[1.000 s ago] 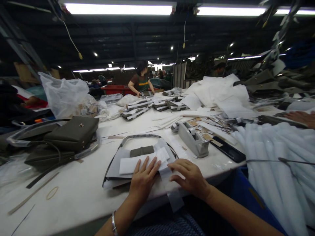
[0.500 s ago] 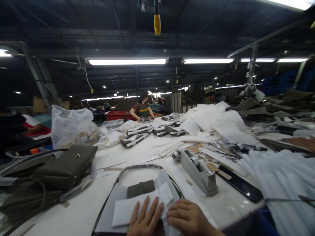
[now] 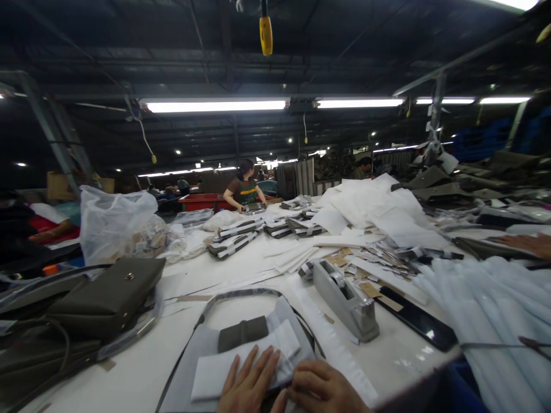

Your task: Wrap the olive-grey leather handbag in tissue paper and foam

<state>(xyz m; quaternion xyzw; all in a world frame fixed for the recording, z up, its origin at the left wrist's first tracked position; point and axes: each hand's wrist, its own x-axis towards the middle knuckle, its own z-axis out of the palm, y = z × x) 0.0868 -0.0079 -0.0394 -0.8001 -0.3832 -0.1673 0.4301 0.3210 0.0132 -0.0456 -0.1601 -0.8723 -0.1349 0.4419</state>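
Observation:
A dark olive handbag (image 3: 243, 334) lies before me, mostly covered by white wrapping, with its strap (image 3: 253, 292) looped around on the table. Across it is a folded white foam sheet (image 3: 210, 376). My left hand (image 3: 252, 381) rests flat on this sheet, fingers spread. Just to its right, my right hand (image 3: 325, 390) has its fingers bent and drawn together at the edge of the white wrapping (image 3: 282, 312). What those fingertips pinch, if anything, is hidden. The bag's near side is under my hands and cut off by the frame.
A grey tape dispenser (image 3: 344, 301) and a black phone (image 3: 415, 318) sit to the right, near bundled white foam (image 3: 491, 315). Olive bags (image 3: 107, 295) lie left. Farther back are loose white sheets (image 3: 370, 206), wrapped pieces (image 3: 235, 244) and a co-worker (image 3: 245, 189).
My right hand's fingers have bent inward and closed up at the wrapping's edge, where they lay straighter before. My left hand stays on the foam sheet. The whole view has shifted slightly.

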